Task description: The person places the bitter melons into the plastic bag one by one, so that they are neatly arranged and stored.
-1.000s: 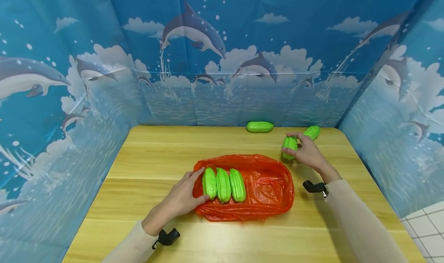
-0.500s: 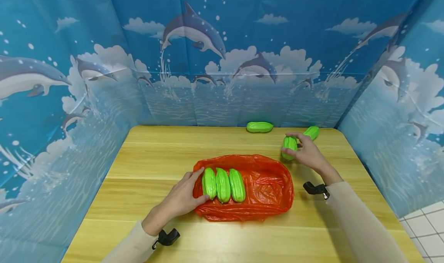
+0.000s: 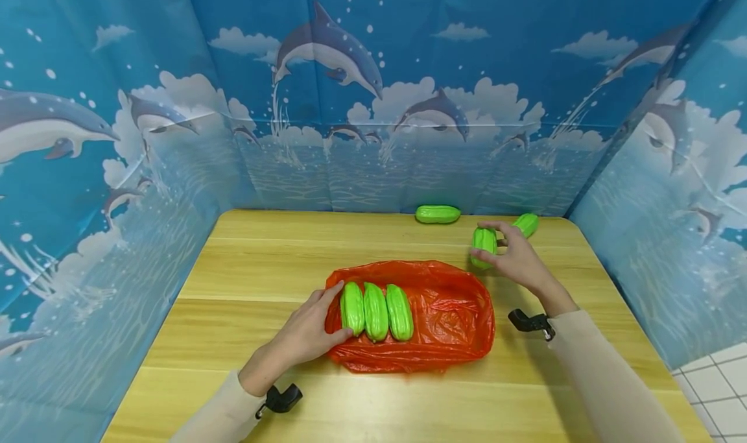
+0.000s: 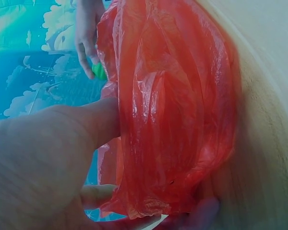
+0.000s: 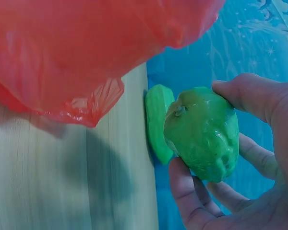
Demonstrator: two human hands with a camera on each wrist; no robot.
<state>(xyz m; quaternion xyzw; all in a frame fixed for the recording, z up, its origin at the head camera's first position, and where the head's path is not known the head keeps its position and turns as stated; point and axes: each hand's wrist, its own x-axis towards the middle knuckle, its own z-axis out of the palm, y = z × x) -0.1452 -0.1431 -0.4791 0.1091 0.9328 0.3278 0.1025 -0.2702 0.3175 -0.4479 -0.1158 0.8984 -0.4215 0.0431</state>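
A red plastic bag [image 3: 449, 313], spread with its mouth up like a basin, holds a row of 3 green ribbed gourds [image 3: 376, 312] in its left half. My left hand [image 3: 306, 326] grips the bag's left end, with thumb and forefinger beside the leftmost gourd; in the left wrist view, folds of red plastic hide part of that hand [image 4: 48, 158]. Beyond the bag's right end, my right hand [image 3: 519, 255] holds another green ribbed gourd [image 3: 484, 245] between thumb and fingers. In the right wrist view, this gourd [image 5: 201, 134] shows its stem end and sits above the tabletop.
One green gourd [image 3: 438, 214] lies sideways at the table's back edge. Another gourd [image 3: 527, 224] is behind my right hand, partly covered by it. The wooden table [image 3: 245, 255] meets a blue dolphin-print curtain [image 3: 373, 164] at the back and sides.
My right hand has shifted very slightly left with the gourd in it. The left hand, the bag and the gourds inside it stay put.
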